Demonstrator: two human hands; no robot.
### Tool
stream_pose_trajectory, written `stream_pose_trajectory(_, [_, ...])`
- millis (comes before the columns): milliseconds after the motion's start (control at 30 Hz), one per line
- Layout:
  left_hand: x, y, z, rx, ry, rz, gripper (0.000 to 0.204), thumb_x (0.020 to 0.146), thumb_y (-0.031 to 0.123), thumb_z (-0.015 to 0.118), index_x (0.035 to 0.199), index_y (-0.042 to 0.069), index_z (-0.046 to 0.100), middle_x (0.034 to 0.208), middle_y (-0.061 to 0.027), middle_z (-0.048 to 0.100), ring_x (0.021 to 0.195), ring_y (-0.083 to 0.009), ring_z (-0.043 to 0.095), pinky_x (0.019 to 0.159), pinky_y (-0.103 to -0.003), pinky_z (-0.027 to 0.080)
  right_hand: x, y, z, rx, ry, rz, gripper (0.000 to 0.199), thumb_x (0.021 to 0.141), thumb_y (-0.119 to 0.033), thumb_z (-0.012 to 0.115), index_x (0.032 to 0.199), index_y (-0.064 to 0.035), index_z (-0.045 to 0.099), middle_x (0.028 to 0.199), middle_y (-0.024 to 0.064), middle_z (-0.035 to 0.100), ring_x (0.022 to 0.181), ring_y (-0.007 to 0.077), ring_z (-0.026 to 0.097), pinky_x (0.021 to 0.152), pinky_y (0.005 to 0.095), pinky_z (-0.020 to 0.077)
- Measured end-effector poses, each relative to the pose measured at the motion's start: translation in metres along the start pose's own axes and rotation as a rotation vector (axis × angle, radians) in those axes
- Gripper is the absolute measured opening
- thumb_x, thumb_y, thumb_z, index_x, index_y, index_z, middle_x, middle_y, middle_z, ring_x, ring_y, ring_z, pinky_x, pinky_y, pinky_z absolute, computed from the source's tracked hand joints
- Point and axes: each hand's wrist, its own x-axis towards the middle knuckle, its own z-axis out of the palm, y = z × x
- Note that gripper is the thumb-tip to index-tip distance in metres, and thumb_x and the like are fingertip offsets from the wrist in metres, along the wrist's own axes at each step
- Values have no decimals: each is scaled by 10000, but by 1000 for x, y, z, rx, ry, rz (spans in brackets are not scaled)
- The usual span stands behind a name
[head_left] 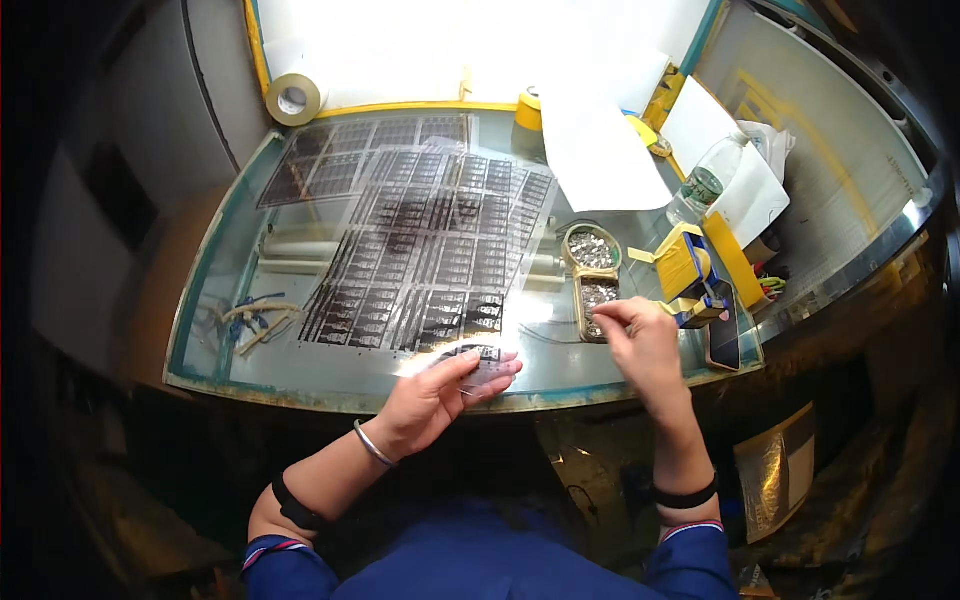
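My left hand (440, 392) grips the near edge of a clear printed film sheet (400, 290), thumb on top and fingers showing through from below. Dark repeated patterns in rows cover the film, which overlaps other similar sheets on the glass tabletop. Beside the near edge of a small rectangular container (598, 296) filled with small silvery bits, my right hand (645, 345) has thumb and forefinger pinched together. Whatever may be between those fingertips is too small to make out. Just behind stands a round container (592, 248) with more silvery bits.
A yellow-and-blue tape dispenser (686, 270) and a phone (723, 335) lie right of my right hand. Farther back are a plastic bottle (708, 182), white paper (605, 150) and a tape roll (293, 99). Tangled cords (258, 318) lie at left.
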Motion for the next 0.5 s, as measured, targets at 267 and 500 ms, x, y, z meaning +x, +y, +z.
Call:
stream_pose_trajectory(267, [4,-4,-4,111,24,40,345,923,126,478,1190,-93,470,1221,-179,523,1080,-227,542,917,-316,449,8,18,4,-131,-128,57,87,715,-112,693,789,-66,684,809,108,586,825,276,543,746,364,436])
stream_pose_trajectory(500, [3,-5,-4,101,44,39,335,917,131,490,1178,-80,489,1206,-171,536,1076,-220,541,907,-308,445,7,16,9,-47,-43,-13,84,771,-69,626,795,-13,568,775,130,573,783,298,535,701,387,422])
